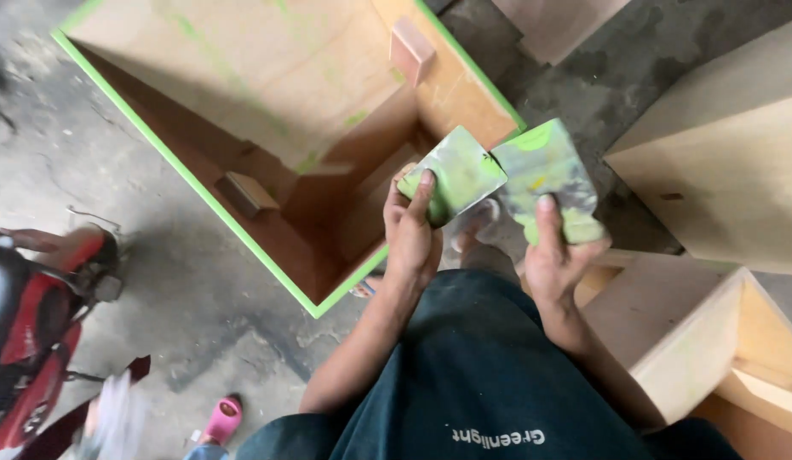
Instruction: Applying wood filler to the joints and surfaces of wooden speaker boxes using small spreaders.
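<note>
Above the green-edged plywood box (pixel 268 162), left hand (pixel 411 234) and right hand (pixel 553 255), fingers clamped on paint-smeared scraper blades (pixel 502 179).

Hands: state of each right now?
Left hand: closed on a green-smeared putty scraper.
Right hand: closed on a second green-smeared scraper.

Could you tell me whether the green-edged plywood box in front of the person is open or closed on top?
Open: the plywood box shows its bare interior walls and corner blocks.
</note>
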